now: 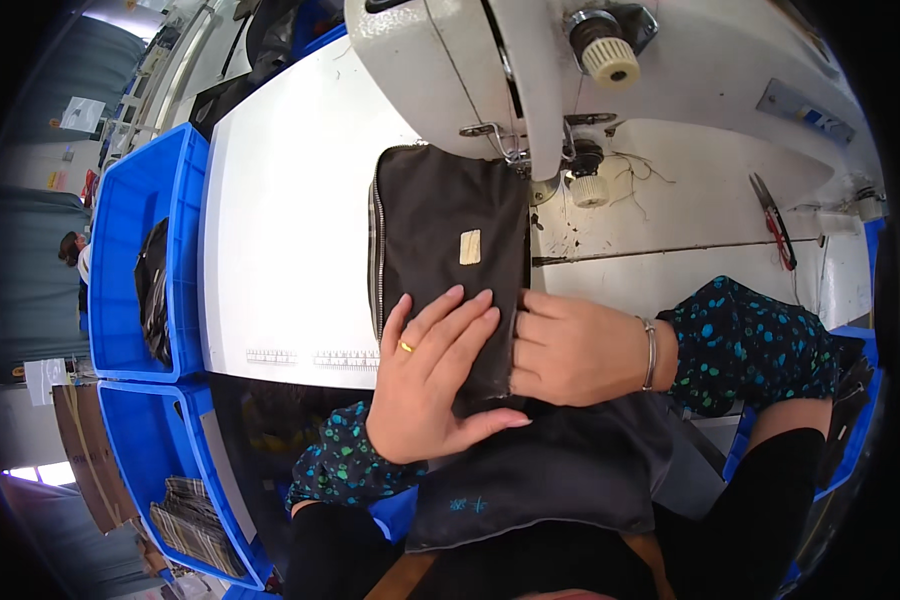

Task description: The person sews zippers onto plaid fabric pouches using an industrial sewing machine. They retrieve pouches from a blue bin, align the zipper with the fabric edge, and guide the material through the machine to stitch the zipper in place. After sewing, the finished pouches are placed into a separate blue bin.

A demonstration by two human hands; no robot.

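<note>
A dark, flat zippered fabric pouch lies on the white sewing table, its metal zipper along the left edge and a small cream patch on its face. The far right corner of the pouch reaches the presser foot of the sewing machine. My left hand rests on the near part of the pouch, fingers stretched out and thumb spread. At the right edge, my right hand has its fingers curled round the fabric; the fingertips are partly hidden.
Red-handled thread snips and loose threads lie right of the needle. Two blue bins holding dark and plaid fabric stand at the left. Another blue bin is at the right. Dark cloth covers my lap.
</note>
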